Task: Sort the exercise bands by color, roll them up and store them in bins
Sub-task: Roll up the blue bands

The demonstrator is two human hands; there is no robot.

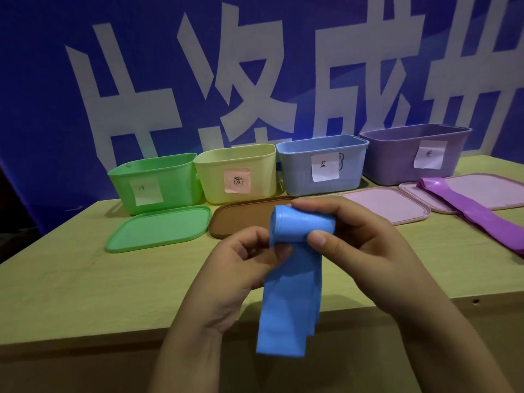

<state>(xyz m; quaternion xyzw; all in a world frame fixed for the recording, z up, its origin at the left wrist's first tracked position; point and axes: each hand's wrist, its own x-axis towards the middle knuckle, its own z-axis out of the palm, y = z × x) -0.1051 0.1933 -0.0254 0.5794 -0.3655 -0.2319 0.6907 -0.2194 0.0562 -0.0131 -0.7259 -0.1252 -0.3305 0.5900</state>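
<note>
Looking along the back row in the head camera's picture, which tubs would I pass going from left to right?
green bin → yellow bin → blue bin → purple bin. All four stand open, each with a paper label on its front.

Blue band (289, 302), purple band (467, 211) (bins green (153, 180), yellow (235, 171)).
</note>
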